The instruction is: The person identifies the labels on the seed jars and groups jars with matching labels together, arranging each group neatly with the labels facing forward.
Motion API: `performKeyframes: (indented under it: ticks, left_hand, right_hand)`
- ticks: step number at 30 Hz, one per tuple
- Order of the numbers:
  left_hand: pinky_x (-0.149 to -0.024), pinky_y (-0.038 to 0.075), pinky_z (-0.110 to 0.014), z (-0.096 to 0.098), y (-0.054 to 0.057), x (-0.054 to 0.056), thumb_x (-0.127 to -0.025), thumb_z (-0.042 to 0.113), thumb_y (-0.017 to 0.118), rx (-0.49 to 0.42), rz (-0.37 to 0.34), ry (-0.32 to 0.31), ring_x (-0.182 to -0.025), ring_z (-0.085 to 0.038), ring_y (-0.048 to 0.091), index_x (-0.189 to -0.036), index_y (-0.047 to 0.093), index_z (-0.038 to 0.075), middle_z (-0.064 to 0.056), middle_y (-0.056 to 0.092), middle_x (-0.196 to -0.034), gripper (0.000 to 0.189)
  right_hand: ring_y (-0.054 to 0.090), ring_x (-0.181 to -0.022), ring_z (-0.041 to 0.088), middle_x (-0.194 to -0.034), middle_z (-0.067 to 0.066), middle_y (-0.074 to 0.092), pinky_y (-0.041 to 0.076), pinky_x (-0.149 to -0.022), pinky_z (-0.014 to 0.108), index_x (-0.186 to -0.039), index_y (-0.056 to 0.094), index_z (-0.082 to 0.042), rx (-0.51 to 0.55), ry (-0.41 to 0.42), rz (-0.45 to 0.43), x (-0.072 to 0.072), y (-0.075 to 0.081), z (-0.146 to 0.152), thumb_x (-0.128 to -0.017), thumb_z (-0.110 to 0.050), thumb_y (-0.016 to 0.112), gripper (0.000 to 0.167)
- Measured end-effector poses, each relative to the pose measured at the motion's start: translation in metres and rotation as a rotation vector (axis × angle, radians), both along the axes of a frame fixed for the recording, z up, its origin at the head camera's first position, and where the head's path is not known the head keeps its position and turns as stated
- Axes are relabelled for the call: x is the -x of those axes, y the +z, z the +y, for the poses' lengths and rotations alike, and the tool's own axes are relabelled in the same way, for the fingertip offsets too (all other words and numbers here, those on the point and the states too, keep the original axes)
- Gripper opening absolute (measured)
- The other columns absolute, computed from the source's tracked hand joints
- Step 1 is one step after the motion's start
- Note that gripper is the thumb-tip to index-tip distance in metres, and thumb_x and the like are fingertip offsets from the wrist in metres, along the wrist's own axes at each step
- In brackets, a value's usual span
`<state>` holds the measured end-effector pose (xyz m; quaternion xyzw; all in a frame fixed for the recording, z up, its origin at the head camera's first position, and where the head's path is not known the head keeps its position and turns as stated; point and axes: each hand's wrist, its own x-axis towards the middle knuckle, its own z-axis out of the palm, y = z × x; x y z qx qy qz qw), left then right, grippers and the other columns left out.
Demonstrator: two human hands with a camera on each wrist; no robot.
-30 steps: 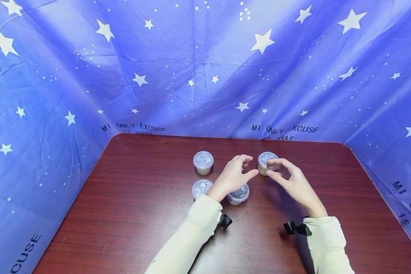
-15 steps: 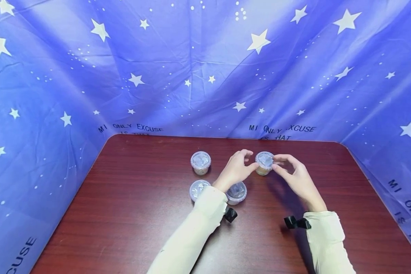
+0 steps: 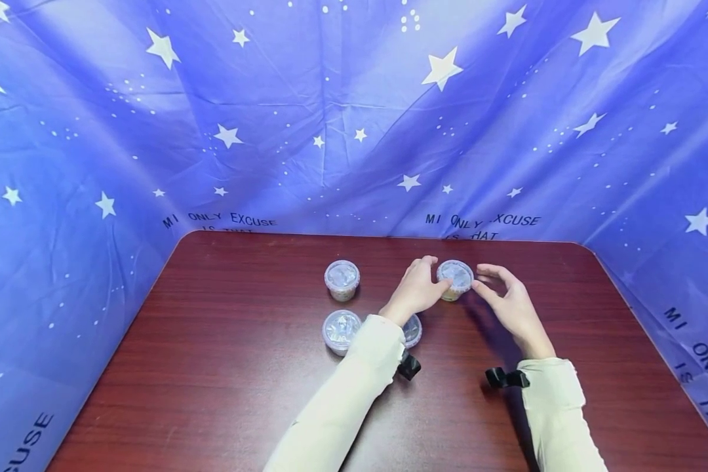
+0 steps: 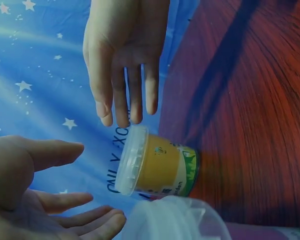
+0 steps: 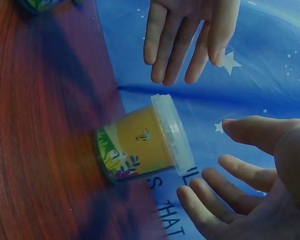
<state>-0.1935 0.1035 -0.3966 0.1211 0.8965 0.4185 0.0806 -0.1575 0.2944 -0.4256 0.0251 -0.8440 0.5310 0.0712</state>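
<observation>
A small lidded plastic tub (image 3: 455, 278) stands upright at the back right of the table. In the left wrist view this tub (image 4: 162, 162) shows yellow-orange contents and a green printed label; the right wrist view shows a small bee on the tub (image 5: 135, 142). My left hand (image 3: 415, 288) is at its left side, the thumb overlapping the lid's edge in the head view. On the other side my right hand (image 3: 510, 305) is held with fingers extended and thumb tip close to the rim. Both wrist views show gaps between the hands and the tub.
Another lidded tub (image 3: 342, 280) stands at the back, left of my left hand. Nearer are a tub (image 3: 341, 331) and one more tub (image 3: 413, 331), partly hidden by my left sleeve. A blue star-patterned curtain (image 3: 330, 131) hangs behind the dark red wooden table (image 3: 212, 367).
My right fingers, which overlapped the tub's lid a second ago, have drawn off to its right. My left hand has shifted slightly right, closer to the tub. The head view has turned a little.
</observation>
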Motion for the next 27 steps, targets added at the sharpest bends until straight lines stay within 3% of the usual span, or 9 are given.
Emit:
performKeyframes:
  ticks: [6,13,15,21,27]
  left_hand:
    - [-0.111,0.04,-0.03,0.006,-0.004,0.005,-0.096,0.027,0.065,0.025,-0.054,-0.001,-0.135,-0.023,0.049,-0.147,0.043,0.002,-0.013,0.053,-0.144,0.061]
    - [-0.101,0.047,-0.028,0.013,-0.012,0.008,-0.094,0.026,0.068,0.019,-0.075,-0.018,-0.121,-0.02,0.059,-0.14,0.049,0.0,-0.013,0.063,-0.13,0.056]
    - [-0.098,0.049,-0.027,0.014,-0.013,0.007,-0.094,0.026,0.068,0.022,-0.079,-0.025,-0.117,-0.019,0.061,-0.136,0.052,0.0,-0.012,0.065,-0.126,0.053]
    - [-0.098,0.048,-0.026,0.017,-0.014,0.006,-0.095,0.024,0.067,0.018,-0.105,-0.025,-0.118,-0.017,0.06,-0.137,0.05,0.0,-0.012,0.063,-0.127,0.052]
    - [-0.101,0.047,-0.026,0.02,-0.013,0.007,-0.096,0.023,0.067,0.022,-0.075,-0.015,-0.121,-0.018,0.058,-0.14,0.048,0.0,-0.012,0.062,-0.129,0.053]
  right_hand:
    - [0.052,-0.12,0.017,-0.141,0.025,0.05,0.044,-0.083,0.004,-0.142,0.044,0.006,-0.021,0.008,-0.033,0.004,-0.004,0.001,-0.1,-0.019,0.06,0.052]
    - [0.048,-0.129,0.038,-0.143,0.031,0.046,0.039,-0.085,0.002,-0.146,0.037,0.008,-0.037,0.066,-0.097,0.008,-0.012,0.001,-0.101,-0.019,0.058,0.057]
    - [0.051,-0.126,0.031,-0.142,0.031,0.047,0.04,-0.085,0.003,-0.146,0.037,0.007,-0.035,0.074,-0.113,0.008,-0.014,0.001,-0.101,-0.02,0.058,0.057]
    - [0.056,-0.1,-0.006,-0.133,0.036,0.051,0.052,-0.085,0.014,-0.143,0.039,0.011,0.05,0.121,-0.094,0.008,-0.019,0.0,-0.102,-0.013,0.056,0.05]
    - [0.057,-0.097,-0.009,-0.131,0.036,0.052,0.054,-0.086,0.018,-0.141,0.04,0.012,0.074,0.128,-0.065,0.009,-0.018,0.0,-0.102,-0.012,0.055,0.048]
